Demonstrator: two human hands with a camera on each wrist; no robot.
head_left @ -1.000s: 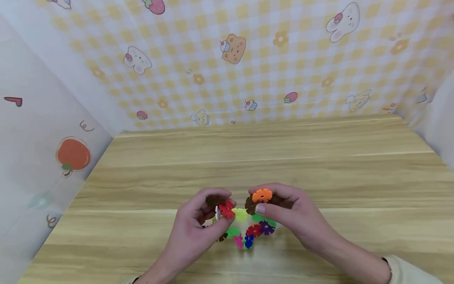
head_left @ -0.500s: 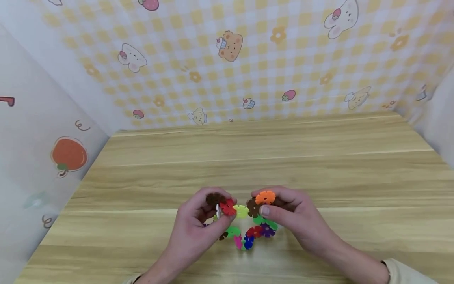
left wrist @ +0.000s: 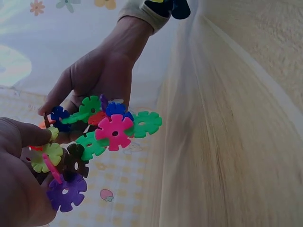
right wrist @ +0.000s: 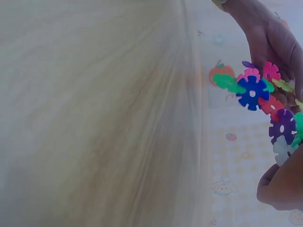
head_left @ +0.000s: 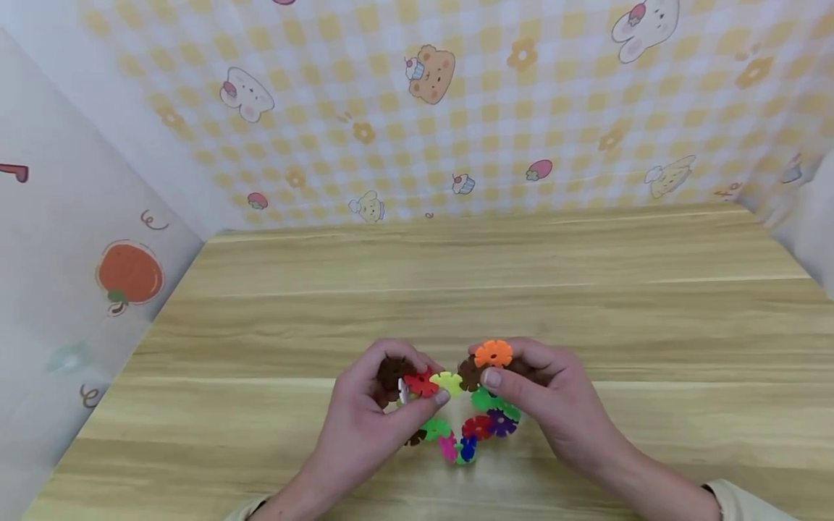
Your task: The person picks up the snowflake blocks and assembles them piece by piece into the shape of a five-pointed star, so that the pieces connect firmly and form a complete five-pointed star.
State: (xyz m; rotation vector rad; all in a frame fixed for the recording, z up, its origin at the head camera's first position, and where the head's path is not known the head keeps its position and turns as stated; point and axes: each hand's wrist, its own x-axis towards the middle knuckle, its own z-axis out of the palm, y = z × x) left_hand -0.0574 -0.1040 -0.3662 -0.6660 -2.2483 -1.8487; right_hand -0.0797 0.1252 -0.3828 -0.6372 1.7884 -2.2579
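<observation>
A chain of slotted snowflake discs is linked into a loop between both hands, above the table. My left hand [head_left: 365, 412] grips the loop's left side, its thumb at the edge of a red disc [head_left: 420, 383] and a yellow disc [head_left: 447, 382]. On the other side my right hand [head_left: 554, 398] pinches a brown disc [head_left: 469, 373] bordering the yellow one, with an orange disc [head_left: 493, 352] on top. Lower in the loop hang a pink disc [left wrist: 114, 133], a blue disc [right wrist: 252, 93] and a purple disc [head_left: 502, 422]. Fingers hide parts of the left side.
The wood-grain table [head_left: 417, 289] spreads out around the hands. Behind it rises a yellow checked backdrop [head_left: 391, 159] with cartoon prints, and a white printed sheet [head_left: 59, 304] stands at the left.
The yellow disc has come up level between the red and brown discs. My left thumb has shifted right toward it, while the right hand keeps its pinch.
</observation>
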